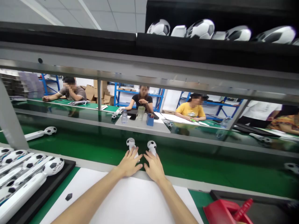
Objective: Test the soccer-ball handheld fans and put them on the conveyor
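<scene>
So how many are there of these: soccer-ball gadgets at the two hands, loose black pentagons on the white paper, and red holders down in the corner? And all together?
Soccer-ball gadgets, one at the left hand, one at the right hand: 2
Loose black pentagon on the white paper: 1
Red holder: 1
Total: 4

Left device (130, 142): white, football-patterned head with black patches, slotted; white handle, partly covered. Head toward 11 o'clock, handle toward 5. Right device (152, 145): same look, at the left one's 3 o'clock, near but apart; head toward 12, handle mostly covered.
</scene>
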The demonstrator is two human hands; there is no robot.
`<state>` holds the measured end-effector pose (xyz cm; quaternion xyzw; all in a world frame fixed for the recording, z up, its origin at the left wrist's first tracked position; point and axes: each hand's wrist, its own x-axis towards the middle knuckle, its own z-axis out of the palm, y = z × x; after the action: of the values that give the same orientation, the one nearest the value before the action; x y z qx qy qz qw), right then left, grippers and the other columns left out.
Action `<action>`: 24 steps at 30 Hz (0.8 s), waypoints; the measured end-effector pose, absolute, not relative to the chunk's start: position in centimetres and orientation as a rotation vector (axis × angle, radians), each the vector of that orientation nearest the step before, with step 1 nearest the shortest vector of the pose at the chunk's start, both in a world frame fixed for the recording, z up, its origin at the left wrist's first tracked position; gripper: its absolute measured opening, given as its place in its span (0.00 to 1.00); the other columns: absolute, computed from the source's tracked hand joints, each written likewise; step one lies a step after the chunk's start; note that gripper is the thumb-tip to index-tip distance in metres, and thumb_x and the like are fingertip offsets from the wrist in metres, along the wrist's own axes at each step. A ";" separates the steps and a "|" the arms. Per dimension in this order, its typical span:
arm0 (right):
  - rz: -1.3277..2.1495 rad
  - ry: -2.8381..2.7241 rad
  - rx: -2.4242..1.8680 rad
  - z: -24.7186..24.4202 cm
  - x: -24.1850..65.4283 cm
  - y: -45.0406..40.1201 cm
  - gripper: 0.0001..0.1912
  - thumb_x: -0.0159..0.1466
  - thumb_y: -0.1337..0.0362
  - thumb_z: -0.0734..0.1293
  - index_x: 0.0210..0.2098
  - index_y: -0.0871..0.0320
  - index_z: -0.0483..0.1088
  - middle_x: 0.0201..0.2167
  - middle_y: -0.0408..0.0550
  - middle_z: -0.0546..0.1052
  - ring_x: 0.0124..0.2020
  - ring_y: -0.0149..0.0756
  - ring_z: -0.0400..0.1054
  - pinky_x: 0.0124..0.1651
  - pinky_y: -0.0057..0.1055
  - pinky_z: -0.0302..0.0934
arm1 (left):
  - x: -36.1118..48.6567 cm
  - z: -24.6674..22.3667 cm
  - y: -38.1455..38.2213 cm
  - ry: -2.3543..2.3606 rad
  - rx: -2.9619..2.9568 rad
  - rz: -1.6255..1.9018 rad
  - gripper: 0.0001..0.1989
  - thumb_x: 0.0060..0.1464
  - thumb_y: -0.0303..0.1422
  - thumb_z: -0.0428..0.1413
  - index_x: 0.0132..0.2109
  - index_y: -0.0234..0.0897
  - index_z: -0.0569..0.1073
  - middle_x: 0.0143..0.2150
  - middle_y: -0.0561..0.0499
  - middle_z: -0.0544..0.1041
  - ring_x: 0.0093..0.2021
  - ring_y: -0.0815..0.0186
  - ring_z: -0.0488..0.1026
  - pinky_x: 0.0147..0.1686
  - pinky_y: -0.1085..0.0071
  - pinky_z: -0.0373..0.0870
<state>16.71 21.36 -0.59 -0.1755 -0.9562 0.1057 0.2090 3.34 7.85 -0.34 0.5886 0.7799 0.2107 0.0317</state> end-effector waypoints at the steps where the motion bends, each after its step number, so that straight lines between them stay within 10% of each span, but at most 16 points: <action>1: 0.321 -2.652 -0.465 -0.5 16.7 21.4 0.27 0.60 0.72 0.62 0.60 0.62 0.68 0.64 0.55 0.65 0.67 0.44 0.56 0.71 0.48 0.41 | 3.7 -0.5 8.4 2.407 1.828 0.654 0.29 0.63 0.43 0.48 0.68 0.43 0.59 0.74 0.44 0.42 0.73 0.49 0.32 0.69 0.47 0.40; 7: 0.456 -2.483 -0.511 -0.6 16.5 21.5 0.25 0.63 0.71 0.57 0.59 0.59 0.68 0.66 0.51 0.62 0.66 0.38 0.57 0.66 0.35 0.56 | 4.9 -1.5 8.8 2.501 1.791 0.745 0.27 0.65 0.39 0.43 0.69 0.40 0.56 0.74 0.44 0.42 0.73 0.53 0.37 0.69 0.49 0.46; 16: 0.499 -2.237 -0.902 -1.9 16.4 21.9 0.29 0.65 0.66 0.56 0.65 0.67 0.58 0.61 0.64 0.65 0.60 0.55 0.64 0.58 0.48 0.62 | 5.1 -1.0 8.5 2.608 1.517 0.924 0.30 0.62 0.43 0.44 0.68 0.36 0.56 0.67 0.35 0.58 0.66 0.44 0.58 0.62 0.48 0.57; 24: 0.454 -2.295 -0.713 -1.3 16.2 21.5 0.22 0.68 0.65 0.54 0.55 0.61 0.71 0.55 0.54 0.74 0.60 0.44 0.64 0.64 0.40 0.56 | 5.0 -0.7 8.0 2.288 1.711 0.847 0.38 0.59 0.46 0.49 0.72 0.44 0.46 0.73 0.53 0.50 0.73 0.51 0.40 0.69 0.53 0.46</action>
<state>16.21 21.48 -1.29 -0.2740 -0.8821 0.1744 0.3412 5.01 8.00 -0.67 0.5722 0.7654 0.2832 0.0808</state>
